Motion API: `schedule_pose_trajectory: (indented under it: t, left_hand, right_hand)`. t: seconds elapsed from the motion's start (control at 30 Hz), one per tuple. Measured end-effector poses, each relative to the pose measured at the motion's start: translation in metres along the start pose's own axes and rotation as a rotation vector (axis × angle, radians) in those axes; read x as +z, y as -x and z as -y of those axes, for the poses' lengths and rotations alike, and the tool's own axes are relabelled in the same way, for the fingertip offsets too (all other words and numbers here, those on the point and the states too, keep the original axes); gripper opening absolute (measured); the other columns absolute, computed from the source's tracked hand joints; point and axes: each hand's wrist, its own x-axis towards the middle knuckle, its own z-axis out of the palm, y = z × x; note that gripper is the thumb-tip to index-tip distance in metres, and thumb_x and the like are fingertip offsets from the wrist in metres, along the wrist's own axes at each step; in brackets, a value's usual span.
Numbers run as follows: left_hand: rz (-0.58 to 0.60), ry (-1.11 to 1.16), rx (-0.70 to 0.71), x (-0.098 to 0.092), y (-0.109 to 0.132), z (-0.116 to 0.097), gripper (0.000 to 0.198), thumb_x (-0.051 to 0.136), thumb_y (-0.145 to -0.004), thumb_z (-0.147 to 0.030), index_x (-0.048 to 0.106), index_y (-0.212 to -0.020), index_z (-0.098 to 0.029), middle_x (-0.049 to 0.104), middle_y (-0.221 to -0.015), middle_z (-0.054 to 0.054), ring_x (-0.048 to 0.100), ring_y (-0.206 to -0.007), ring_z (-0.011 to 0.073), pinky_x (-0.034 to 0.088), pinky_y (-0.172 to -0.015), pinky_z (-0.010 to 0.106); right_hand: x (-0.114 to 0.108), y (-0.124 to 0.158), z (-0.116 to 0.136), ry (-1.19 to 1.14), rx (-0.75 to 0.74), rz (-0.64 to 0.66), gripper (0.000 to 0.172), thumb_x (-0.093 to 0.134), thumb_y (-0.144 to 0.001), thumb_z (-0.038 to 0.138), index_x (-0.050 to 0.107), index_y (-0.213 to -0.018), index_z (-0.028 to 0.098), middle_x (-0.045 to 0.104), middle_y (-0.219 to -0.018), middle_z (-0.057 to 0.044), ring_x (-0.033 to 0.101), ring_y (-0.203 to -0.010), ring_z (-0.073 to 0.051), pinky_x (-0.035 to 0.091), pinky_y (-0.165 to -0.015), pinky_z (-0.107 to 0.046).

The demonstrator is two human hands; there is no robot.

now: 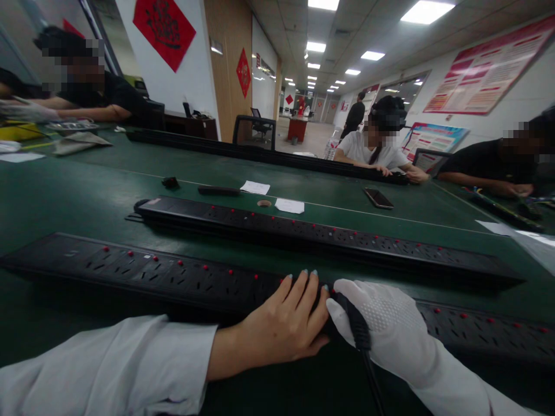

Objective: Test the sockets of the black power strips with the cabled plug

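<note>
A long black power strip with red buttons lies across the green table right in front of me. My bare left hand rests flat on top of it, fingers stretched out together. Beside it, my right hand in a white glove is closed around a thin black tool whose tip meets the strip near a red button. A second black power strip lies parallel just behind the first.
A phone, white paper slips and a small ring lie mid-table. More long black strips run along the far edge. Three people sit at work, one far left and two at the right. Papers lie at the right edge.
</note>
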Motion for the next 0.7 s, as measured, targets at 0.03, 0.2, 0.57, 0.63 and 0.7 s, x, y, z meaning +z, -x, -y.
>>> schedule_pose_trajectory:
  t: [0.03, 0.2, 0.57, 0.63, 0.7]
  left_hand:
    - [0.0, -0.002, 0.0, -0.0002, 0.0, -0.0001, 0.054, 0.034, -0.088, -0.047, 0.047, -0.121, -0.006, 0.053, -0.121, 0.02, 0.052, -0.11, 0.0325, 0.045, -0.084, 0.041]
    - [0.001, -0.017, 0.012, -0.0015, -0.0008, 0.0002, 0.053, 0.032, -0.089, -0.046, 0.047, -0.121, -0.006, 0.053, -0.121, 0.02, 0.053, -0.109, 0.0319, 0.045, -0.083, 0.041]
    - [0.019, -0.006, 0.019, -0.0026, -0.0007, 0.0015, 0.053, 0.031, -0.09, -0.045, 0.047, -0.121, -0.005, 0.054, -0.121, 0.021, 0.053, -0.109, 0.0324, 0.046, -0.083, 0.041]
    - [0.014, -0.006, 0.017, -0.0023, -0.0008, 0.0016, 0.054, 0.032, -0.09, -0.046, 0.047, -0.121, -0.005, 0.053, -0.121, 0.021, 0.052, -0.109, 0.0326, 0.046, -0.083, 0.041]
    - [0.012, -0.01, 0.02, -0.0019, -0.001, 0.0015, 0.054, 0.032, -0.089, -0.046, 0.047, -0.121, -0.005, 0.053, -0.121, 0.021, 0.052, -0.11, 0.0327, 0.046, -0.083, 0.041]
  right_hand:
    - [0.0002, 0.0001, -0.0001, 0.002, 0.001, 0.001, 0.023, 0.05, -0.084, 0.036, 0.059, -0.089, 0.016, 0.065, -0.073, -0.004, 0.058, -0.06, -0.015, 0.037, -0.057, -0.027]
    - [0.0004, -0.002, 0.0, 0.001, -0.012, -0.011, 0.023, 0.051, -0.084, 0.035, 0.058, -0.091, 0.015, 0.065, -0.074, -0.005, 0.058, -0.06, -0.015, 0.037, -0.056, -0.027]
    - [-0.0032, -0.0035, 0.0012, -0.017, 0.017, 0.014, 0.025, 0.047, -0.085, 0.037, 0.061, -0.087, 0.016, 0.064, -0.07, -0.003, 0.057, -0.058, -0.013, 0.038, -0.056, -0.025]
    - [-0.004, -0.0043, 0.0016, -0.022, 0.017, 0.011, 0.026, 0.046, -0.085, 0.037, 0.061, -0.087, 0.016, 0.064, -0.07, -0.004, 0.057, -0.058, -0.013, 0.038, -0.057, -0.025]
    - [-0.0044, -0.0051, 0.0021, -0.021, 0.012, -0.009, 0.027, 0.045, -0.086, 0.037, 0.061, -0.086, 0.016, 0.064, -0.069, -0.004, 0.057, -0.058, -0.013, 0.038, -0.056, -0.025]
